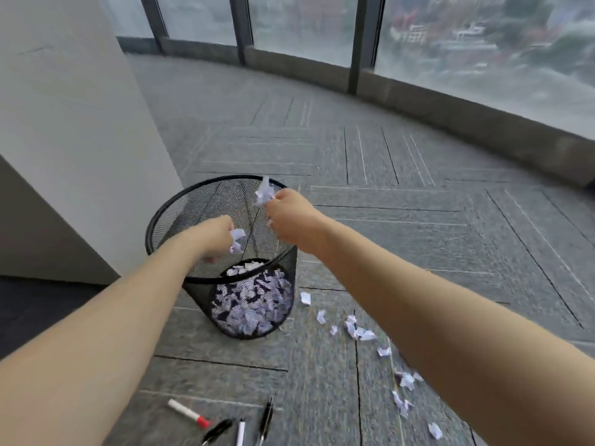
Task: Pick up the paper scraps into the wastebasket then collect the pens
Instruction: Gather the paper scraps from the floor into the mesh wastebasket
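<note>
A small wad of pale paper [237, 240] is pinched in the curled fingers of the left hand [216, 237], which is held over the open mouth of the wastebasket [180, 204]. A second crumpled wad [264, 194] is gripped at the fingertips of the right hand [289, 217], poised above the basket's far rim at about one o'clock from the left hand. The basket, a black wire-mesh cone, is seen standing on the grey carpet [418, 194] beside a white wall [64, 123] at nine o'clock. Through the mesh, a deep layer of white and lilac scraps [254, 304] is visible, so the first part of the task is judged to be well advanced but not finished. A loose trail of torn scraps [359, 331] is left on the carpet, running from five o'clock of the basket toward the lower right, partly hidden by the right forearm. The scraps appear small, ragged and crumpled, light enough to drift if dropped from height. Near six o'clock, the pens [240, 429] and a white marker with a red cap [189, 413] lie untouched on the floor, so the collecting step is judged not yet begun.
</note>
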Tool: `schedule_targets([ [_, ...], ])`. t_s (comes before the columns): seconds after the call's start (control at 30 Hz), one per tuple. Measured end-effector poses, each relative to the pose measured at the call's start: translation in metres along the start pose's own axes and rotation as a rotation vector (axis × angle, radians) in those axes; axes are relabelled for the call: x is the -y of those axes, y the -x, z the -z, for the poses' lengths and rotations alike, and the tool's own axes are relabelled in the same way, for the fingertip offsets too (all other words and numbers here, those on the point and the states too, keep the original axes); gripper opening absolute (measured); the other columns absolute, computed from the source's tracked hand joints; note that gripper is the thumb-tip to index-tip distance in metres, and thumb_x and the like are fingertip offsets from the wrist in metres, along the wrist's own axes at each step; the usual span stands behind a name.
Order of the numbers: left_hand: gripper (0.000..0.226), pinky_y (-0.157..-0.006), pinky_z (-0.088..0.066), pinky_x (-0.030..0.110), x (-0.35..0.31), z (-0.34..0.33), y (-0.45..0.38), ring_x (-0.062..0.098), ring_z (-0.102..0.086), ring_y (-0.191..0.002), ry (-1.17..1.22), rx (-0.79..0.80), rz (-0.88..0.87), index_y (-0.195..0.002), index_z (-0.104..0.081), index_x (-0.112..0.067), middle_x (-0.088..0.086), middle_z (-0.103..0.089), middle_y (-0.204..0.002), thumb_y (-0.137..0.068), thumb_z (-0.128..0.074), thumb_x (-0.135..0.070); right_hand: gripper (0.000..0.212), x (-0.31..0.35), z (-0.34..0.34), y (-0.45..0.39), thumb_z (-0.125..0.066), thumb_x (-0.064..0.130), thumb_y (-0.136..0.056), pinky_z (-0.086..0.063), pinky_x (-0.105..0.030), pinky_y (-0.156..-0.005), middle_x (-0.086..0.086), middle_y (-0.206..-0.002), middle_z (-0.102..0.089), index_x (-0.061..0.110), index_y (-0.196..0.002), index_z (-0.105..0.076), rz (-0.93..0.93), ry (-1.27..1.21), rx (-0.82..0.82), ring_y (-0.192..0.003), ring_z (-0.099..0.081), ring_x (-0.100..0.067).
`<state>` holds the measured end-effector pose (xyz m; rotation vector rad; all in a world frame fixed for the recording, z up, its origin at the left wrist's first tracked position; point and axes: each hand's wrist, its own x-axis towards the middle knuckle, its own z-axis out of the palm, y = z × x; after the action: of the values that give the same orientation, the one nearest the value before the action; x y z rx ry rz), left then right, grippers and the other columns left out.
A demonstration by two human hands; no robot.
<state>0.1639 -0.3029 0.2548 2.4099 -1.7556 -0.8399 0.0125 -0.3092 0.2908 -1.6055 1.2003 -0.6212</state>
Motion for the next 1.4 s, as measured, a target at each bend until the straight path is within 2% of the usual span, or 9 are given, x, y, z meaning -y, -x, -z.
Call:
schedule_targets([
  [0.1,0.020,-0.054,-0.040,0.027,-0.004,0.003,0.001,0.017,-0.047,-0.059,0.040,0.051,-0.014,-0.102,-0.048,-0.016,0.009,-0.055,-0.083,-0.093,-0.038,-0.003,0.023,-0.009,-0.025,-0.005,-0.044,0.007,-0.091,-0.041,-0.034,-0.067,-0.013,-0.100,-0.052,0.003,-0.114,-0.042,0.082,0.357,-0.040,-0.082,-0.050,-0.026],
  [0.2,0.010,-0.051,-0.042,0.025,-0.010,0.009,-0.003,0.017,-0.056,-0.064,-0.071,0.064,-0.081,-0.091,-0.050,-0.015,0.009,-0.059,-0.092,-0.094,-0.041,-0.013,0.029,-0.030,-0.054,-0.005,-0.049,0.010,-0.088,-0.035,-0.044,-0.086,-0.012,-0.112,-0.056,0.009,-0.115,-0.038,0.184,0.646,-0.090,-0.096,-0.057,-0.033],
  [0.4,0.042,-0.065,-0.041,0.027,0.017,0.016,-0.011,0.026,-0.057,-0.085,-0.224,0.010,-0.033,-0.124,-0.051,-0.014,0.013,-0.060,-0.111,-0.085,-0.057,0.000,0.029,-0.043,-0.057,-0.009,-0.036,0.024,-0.093,0.007,-0.066,-0.104,-0.006,-0.120,-0.052,0.022,-0.120,-0.048,0.232,0.817,-0.099,-0.109,-0.053,-0.033],
  [0.6,0.007,-0.075,-0.041,0.028,0.021,0.028,-0.011,0.025,-0.057,-0.089,-0.105,-0.311,-0.086,-0.084,-0.059,-0.018,0.008,-0.064,-0.103,-0.087,-0.056,-0.013,0.032,-0.061,-0.028,-0.005,-0.038,0.041,-0.094,0.014,-0.062,-0.105,0.005,-0.126,-0.053,0.027,-0.110,-0.061,0.327,0.779,-0.103,-0.122,-0.044,-0.021],
  [0.83,0.008,-0.069,-0.046,0.039,-0.038,0.011,0.023,0.025,-0.055,-0.076,0.048,-0.862,-0.747,-0.090,-0.057,-0.009,0.004,-0.055,-0.083,-0.087,-0.052,-0.013,0.032,-0.089,-0.010,0.000,-0.035,0.021,-0.096,0.007,-0.048,-0.113,0.008,-0.126,-0.057,0.022,-0.124,-0.051,0.496,0.475,-0.206,-0.127,-0.039,-0.010],
  [0.93,0.014,-0.075,-0.036,0.035,-0.056,-0.030,0.041,0.025,-0.046,-0.082,-0.068,-0.945,-1.031,-0.095,-0.047,-0.010,0.011,-0.054,-0.088,-0.081,-0.051,-0.008,0.028,-0.111,0.005,-0.015,-0.041,0.016,-0.091,-0.026,-0.048,-0.107,-0.001,-0.119,-0.059,0.016,-0.113,-0.058,0.436,0.333,-0.467,-0.113,-0.049,-0.020],
  [1.07,0.026,-0.087,-0.035,0.036,-0.041,-0.137,0.044,0.023,-0.041,-0.098,-0.345,-0.502,-1.169,-0.106,-0.043,-0.015,0.003,-0.039,-0.108,-0.080,-0.045,-0.018,0.029,-0.170,0.042,-0.027,-0.037,0.012,-0.090,-0.040,-0.042,-0.092,-0.011,-0.115,-0.057,0.010,-0.109,-0.059,0.065,0.348,-0.610,-0.107,-0.052,-0.029],
  [1.2,0.078,-0.114,0.003,0.050,-0.014,-0.201,0.025,0.030,0.007,-0.144,-0.374,0.329,-0.338,-0.149,-0.002,-0.023,0.007,0.007,-0.157,-0.089,-0.043,-0.052,0.028,-0.236,0.050,-0.010,-0.035,0.013,-0.095,-0.042,-0.043,-0.094,-0.008,-0.124,-0.052,0.013,-0.113,-0.057,-0.247,0.556,-0.345,-0.110,-0.052,-0.024],
  [1.4,0.108,-0.108,0.002,0.066,0.015,-0.263,0.008,0.035,0.034,-0.135,-0.282,0.621,0.008,-0.139,0.031,-0.028,0.006,0.044,-0.143,-0.078,-0.048,-0.069,0.027,-0.261,0.041,-0.018,-0.041,0.014,-0.096,-0.042,-0.033,-0.091,-0.005,-0.132,-0.047,0.013,-0.120,-0.053,-0.286,0.558,-0.212,-0.110,-0.052,-0.021],
])
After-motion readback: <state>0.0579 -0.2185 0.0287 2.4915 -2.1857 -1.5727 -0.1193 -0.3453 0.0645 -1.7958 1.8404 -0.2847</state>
